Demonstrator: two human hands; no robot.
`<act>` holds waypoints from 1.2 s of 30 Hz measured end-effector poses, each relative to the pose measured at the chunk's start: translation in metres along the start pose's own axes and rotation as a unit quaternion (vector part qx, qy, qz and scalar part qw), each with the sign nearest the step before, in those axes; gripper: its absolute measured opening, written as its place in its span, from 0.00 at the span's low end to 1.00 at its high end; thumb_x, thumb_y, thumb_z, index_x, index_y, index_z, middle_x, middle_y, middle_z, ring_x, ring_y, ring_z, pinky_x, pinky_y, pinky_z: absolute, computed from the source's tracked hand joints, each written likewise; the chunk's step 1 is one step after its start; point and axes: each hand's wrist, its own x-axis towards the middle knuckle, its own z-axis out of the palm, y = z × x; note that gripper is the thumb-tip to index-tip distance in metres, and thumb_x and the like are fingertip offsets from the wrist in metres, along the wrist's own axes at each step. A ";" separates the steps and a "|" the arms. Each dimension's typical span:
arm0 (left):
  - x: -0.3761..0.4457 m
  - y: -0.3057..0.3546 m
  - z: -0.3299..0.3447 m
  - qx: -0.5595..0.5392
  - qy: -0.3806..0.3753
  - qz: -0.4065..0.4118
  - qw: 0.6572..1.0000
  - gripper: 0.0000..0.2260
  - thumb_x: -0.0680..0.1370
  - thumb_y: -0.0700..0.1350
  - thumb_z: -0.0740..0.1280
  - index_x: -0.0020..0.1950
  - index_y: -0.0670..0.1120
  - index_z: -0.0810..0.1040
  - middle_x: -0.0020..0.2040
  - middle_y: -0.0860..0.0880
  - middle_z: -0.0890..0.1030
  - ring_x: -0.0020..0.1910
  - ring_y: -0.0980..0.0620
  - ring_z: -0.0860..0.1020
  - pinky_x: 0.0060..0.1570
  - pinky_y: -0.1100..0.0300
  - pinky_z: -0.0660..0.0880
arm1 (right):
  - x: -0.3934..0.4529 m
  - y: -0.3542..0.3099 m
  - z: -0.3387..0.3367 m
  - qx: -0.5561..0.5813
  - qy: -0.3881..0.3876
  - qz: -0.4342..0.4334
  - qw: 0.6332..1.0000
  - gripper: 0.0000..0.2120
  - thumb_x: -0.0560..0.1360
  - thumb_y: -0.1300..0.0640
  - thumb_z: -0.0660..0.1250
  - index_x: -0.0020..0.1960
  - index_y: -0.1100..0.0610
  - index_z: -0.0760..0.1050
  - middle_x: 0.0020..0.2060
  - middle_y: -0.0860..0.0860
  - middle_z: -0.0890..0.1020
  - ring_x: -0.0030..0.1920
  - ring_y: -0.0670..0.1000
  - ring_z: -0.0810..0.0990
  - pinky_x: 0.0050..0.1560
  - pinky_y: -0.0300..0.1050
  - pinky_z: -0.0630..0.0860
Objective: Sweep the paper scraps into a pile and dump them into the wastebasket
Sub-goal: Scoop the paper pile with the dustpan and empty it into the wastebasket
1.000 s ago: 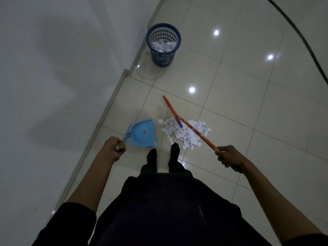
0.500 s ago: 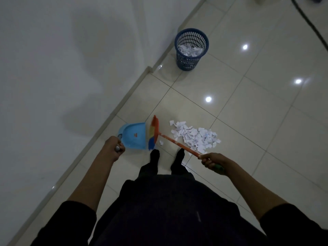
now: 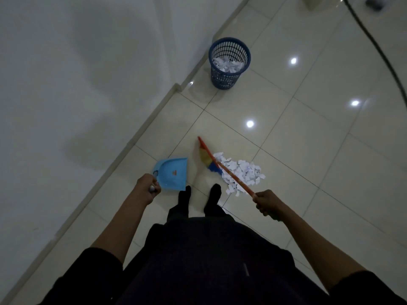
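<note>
A pile of white paper scraps (image 3: pixel 242 170) lies on the tiled floor just right of my feet. My right hand (image 3: pixel 267 202) grips the orange handle of a broom (image 3: pixel 229 172); its orange, yellow and blue head (image 3: pixel 208 160) sits at the pile's left edge. My left hand (image 3: pixel 147 188) grips the handle of a light blue dustpan (image 3: pixel 172 172), which rests on the floor left of the broom head, a gap apart from the scraps. A dark blue mesh wastebasket (image 3: pixel 229 62) holding crumpled paper stands farther off beside the wall.
A white wall with a baseboard (image 3: pixel 141 137) runs diagonally along the left. A dark cable (image 3: pixel 378 47) curves across the floor at the upper right. My two feet (image 3: pixel 199 197) stand between dustpan and pile. Glossy tiles stretch to the right.
The broom head has swung from beside the dustpan's mouth back to the right, to the left edge of the scrap pile. The dustpan and my left hand stay roughly in place.
</note>
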 end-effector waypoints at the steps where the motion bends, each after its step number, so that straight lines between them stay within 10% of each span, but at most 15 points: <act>1: 0.001 0.000 0.008 0.001 -0.013 -0.004 1.000 0.16 0.72 0.29 0.47 0.50 0.41 0.70 0.32 0.48 0.61 0.26 0.56 0.56 0.20 0.69 0.59 | -0.005 0.000 -0.004 0.011 0.004 -0.001 1.000 0.06 0.78 0.64 0.62 0.46 0.65 0.75 0.30 0.55 0.71 0.25 0.48 0.68 0.24 0.39 0.66; 10: 0.009 0.007 0.069 0.022 -0.068 -0.022 0.997 0.11 0.77 0.31 0.49 0.42 0.40 0.68 0.32 0.48 0.62 0.16 0.58 0.57 0.19 0.69 0.59 | -0.045 0.011 -0.060 0.150 0.039 -0.002 0.988 0.13 0.80 0.60 0.64 0.63 0.62 0.74 0.34 0.56 0.73 0.27 0.46 0.66 0.23 0.36 0.63; 17: 0.026 0.016 0.108 0.102 -0.091 -0.033 0.990 0.23 0.76 0.30 0.47 0.70 0.35 0.65 0.41 0.41 0.70 0.18 0.57 0.62 0.18 0.70 0.64 | -0.029 -0.001 -0.077 -0.101 0.131 -0.072 0.984 0.19 0.79 0.56 0.63 0.69 0.56 0.72 0.35 0.54 0.79 0.31 0.51 0.75 0.27 0.41 0.72; 24: 0.030 0.034 0.127 0.205 -0.092 -0.050 0.973 0.08 0.77 0.33 0.50 0.47 0.36 0.69 0.41 0.43 0.70 0.36 0.48 0.73 0.22 0.66 0.75 | 0.035 -0.035 -0.075 -0.269 0.167 -0.075 0.946 0.14 0.75 0.58 0.64 0.58 0.63 0.77 0.46 0.59 0.80 0.39 0.56 0.78 0.34 0.43 0.73; 36: 0.061 0.023 0.119 0.337 -0.022 0.035 0.941 0.10 0.76 0.34 0.50 0.49 0.36 0.70 0.30 0.45 0.66 0.14 0.57 0.61 0.20 0.69 0.57 | 0.042 0.009 -0.074 -0.397 0.155 -0.006 0.905 0.13 0.74 0.62 0.64 0.58 0.60 0.74 0.41 0.53 0.75 0.38 0.52 0.75 0.37 0.43 0.71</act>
